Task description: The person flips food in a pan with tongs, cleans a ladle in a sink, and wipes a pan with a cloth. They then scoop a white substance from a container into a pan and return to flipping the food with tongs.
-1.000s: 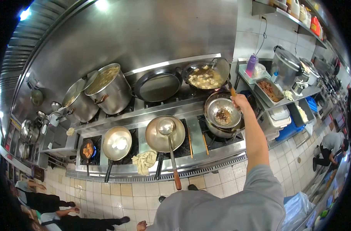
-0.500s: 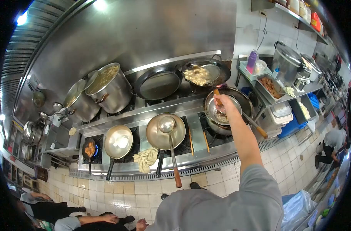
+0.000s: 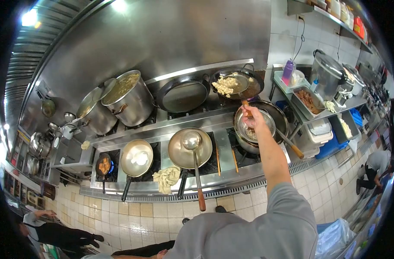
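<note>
Arm [image 3: 272, 159] stretches toward twelve o'clock, right hand [image 3: 254, 120] clenched on a skimmer [image 3: 231, 85] whose food-laden bowl hangs at eleven over the back wok [image 3: 255, 90], steel range [image 3: 162, 125] and tiled floor [image 3: 132, 216] beneath.

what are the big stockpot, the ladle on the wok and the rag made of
Big stockpot: looks like steel or aluminium, with a dull grey brushed sheen.
Ladle: shiny metal bowl and shaft; the reddish-brown grip is probably wood.
Rag: soft, crumpled, yellowish cloth, likely cotton.
</note>
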Demonstrator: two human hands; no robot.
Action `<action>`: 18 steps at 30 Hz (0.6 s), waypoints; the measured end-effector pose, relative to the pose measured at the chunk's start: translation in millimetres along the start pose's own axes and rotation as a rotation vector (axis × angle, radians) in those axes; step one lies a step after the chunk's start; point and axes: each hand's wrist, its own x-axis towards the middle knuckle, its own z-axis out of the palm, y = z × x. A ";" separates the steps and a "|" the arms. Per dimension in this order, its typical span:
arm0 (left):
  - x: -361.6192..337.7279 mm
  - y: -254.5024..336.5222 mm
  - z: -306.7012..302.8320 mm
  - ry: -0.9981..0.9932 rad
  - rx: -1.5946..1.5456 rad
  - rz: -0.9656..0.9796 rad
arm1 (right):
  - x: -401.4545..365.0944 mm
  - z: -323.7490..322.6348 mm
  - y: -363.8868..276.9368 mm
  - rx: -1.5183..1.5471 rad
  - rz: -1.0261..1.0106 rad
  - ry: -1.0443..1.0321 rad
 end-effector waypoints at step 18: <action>26.5 -24.9 -11.5 -0.102 0.025 0.277 | -48.1 -1.9 -38.1 -1.018 -0.458 0.395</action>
